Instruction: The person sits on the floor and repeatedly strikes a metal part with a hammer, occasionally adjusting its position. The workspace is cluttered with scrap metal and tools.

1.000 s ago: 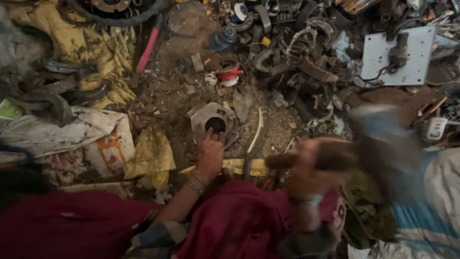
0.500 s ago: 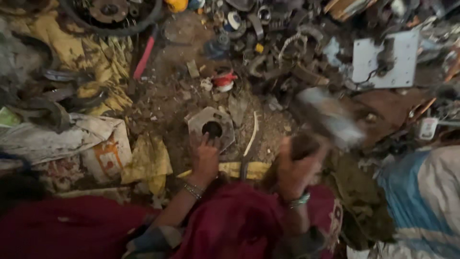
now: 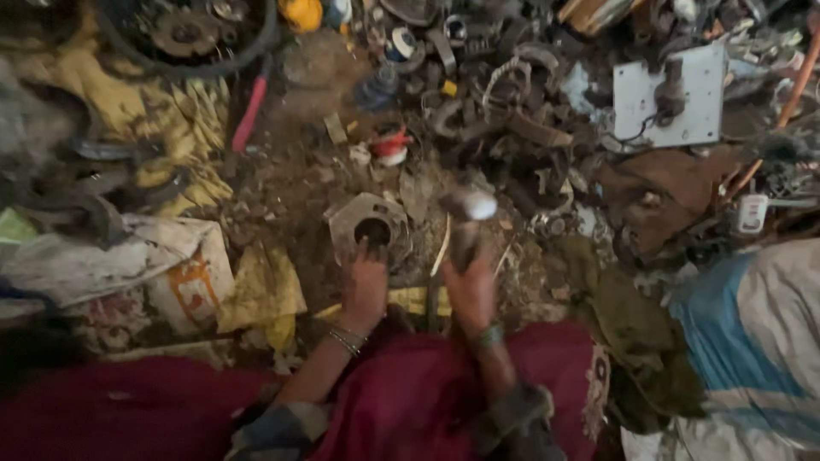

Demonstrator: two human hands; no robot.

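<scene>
A grey metal housing (image 3: pixel 370 224) with a round dark hole lies on the dirt floor in front of me. My left hand (image 3: pixel 365 286) rests on its near edge and steadies it, bangles at the wrist. My right hand (image 3: pixel 470 290) grips the handle of a hammer (image 3: pixel 468 220), whose pale head hangs just right of the housing, blurred by motion. Both forearms come out of a dark red garment.
A heap of dark scrap metal parts (image 3: pixel 504 94) fills the back right, with a white metal plate (image 3: pixel 668 96). A red-handled tool (image 3: pixel 249 115), a yellow cloth (image 3: pixel 145 119) and a printed sack (image 3: pixel 137 256) lie left. Another person's blue-and-white clothing (image 3: pixel 743 341) is at right.
The hammer has swung from far out at the right down toward the housing. My right hand moved left with it. My left hand stayed on the housing.
</scene>
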